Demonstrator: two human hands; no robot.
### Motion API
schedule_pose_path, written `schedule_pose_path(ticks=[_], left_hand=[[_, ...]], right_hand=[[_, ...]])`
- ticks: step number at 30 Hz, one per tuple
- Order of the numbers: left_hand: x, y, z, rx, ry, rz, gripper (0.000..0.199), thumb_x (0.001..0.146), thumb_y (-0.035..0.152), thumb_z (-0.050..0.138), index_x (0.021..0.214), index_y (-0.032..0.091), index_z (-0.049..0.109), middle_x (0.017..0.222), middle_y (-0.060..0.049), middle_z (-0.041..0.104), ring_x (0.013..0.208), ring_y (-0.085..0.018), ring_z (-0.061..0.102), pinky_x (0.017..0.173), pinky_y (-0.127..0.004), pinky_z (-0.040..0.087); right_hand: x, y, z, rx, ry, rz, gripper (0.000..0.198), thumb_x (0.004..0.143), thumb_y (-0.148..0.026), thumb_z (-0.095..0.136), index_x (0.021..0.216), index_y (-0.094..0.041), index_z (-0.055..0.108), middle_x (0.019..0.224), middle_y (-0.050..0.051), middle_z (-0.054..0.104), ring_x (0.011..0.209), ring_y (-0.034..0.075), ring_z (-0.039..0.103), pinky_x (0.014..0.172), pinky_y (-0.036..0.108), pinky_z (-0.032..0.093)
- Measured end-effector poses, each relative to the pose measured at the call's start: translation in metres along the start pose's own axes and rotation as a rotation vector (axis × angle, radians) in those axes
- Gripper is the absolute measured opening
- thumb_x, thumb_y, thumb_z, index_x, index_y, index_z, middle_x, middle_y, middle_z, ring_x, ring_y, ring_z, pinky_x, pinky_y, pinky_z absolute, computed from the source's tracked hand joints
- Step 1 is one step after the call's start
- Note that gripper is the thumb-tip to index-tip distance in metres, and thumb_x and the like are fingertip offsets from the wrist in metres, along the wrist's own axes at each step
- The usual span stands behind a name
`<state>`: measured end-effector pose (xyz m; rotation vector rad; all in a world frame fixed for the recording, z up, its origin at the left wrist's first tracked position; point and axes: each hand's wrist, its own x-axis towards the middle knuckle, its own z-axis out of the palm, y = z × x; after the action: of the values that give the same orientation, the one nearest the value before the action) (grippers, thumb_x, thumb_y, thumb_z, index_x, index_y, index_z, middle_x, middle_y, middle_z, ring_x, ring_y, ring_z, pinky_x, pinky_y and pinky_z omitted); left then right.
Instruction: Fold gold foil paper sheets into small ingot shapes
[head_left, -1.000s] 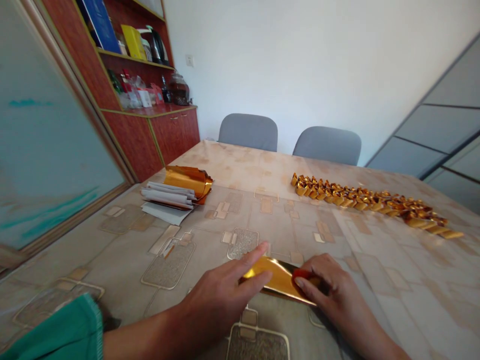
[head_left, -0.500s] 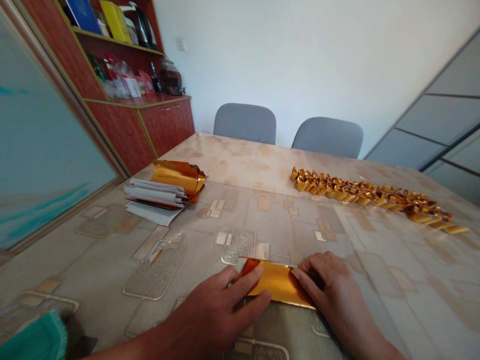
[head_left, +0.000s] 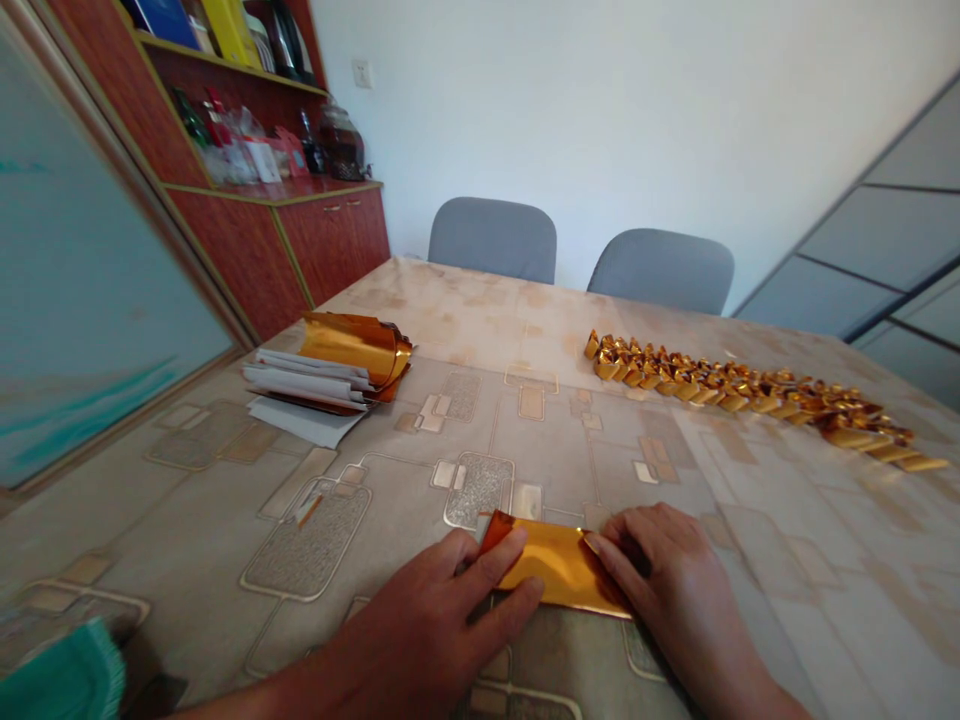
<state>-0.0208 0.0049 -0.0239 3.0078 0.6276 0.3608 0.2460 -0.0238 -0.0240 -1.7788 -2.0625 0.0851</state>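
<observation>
A folded sheet of gold foil paper [head_left: 559, 568] lies near the front of the table, between my two hands. My left hand [head_left: 431, 620] holds its left end, the index finger and thumb pressed on the shiny face while the other fingers are curled beside and under the edge. At the opposite end my right hand [head_left: 675, 590] pinches the paper, thumb on the near face and the fingertips partly hidden behind. A bit of pale backing shows at the upper left corner of the fold.
On the left, a stack of foil sheets [head_left: 349, 350] rests curled over, with grey-white backs showing. Rows of folded gold pieces [head_left: 720, 380] run along the right side. The patterned tablecloth [head_left: 420, 480] covers the table. Two grey chairs [head_left: 491, 240] stand behind it, beside a red-brown cabinet [head_left: 337, 235].
The camera view has tilted and shifted very slightly. Both hands stay on the foil paper in nearly the same place, and its upper left corner looks slightly more folded over.
</observation>
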Motion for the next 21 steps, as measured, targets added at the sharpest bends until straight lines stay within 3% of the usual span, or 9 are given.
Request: schedule_pose_path(ticks=[13, 21], left_hand=[[-0.0005, -0.0001, 0.0019, -0.075, -0.032, -0.041, 0.055, 0.086, 0.010, 0.054, 0.140, 0.018, 0.046, 0.145, -0.020, 0.048, 0.102, -0.030, 0.058, 0.081, -0.046, 0.054], [0.0031, -0.0013, -0.0078, -0.092, -0.097, -0.054, 0.057, 0.085, 0.004, 0.049, 0.139, 0.021, 0.046, 0.146, -0.016, 0.048, 0.108, -0.029, 0.055, 0.089, -0.045, 0.053]], right_hand=[[0.0008, 0.0008, -0.0007, -0.022, 0.007, -0.012, 0.037, 0.097, -0.046, 0.052, 0.069, -0.023, 0.058, 0.065, 0.002, 0.062, 0.067, 0.022, 0.058, 0.066, 0.035, 0.039], [0.0048, 0.0016, -0.0040, 0.000, -0.018, 0.022, 0.022, 0.092, -0.036, 0.060, 0.075, -0.023, 0.062, 0.068, 0.001, 0.065, 0.067, 0.022, 0.060, 0.064, 0.034, 0.043]])
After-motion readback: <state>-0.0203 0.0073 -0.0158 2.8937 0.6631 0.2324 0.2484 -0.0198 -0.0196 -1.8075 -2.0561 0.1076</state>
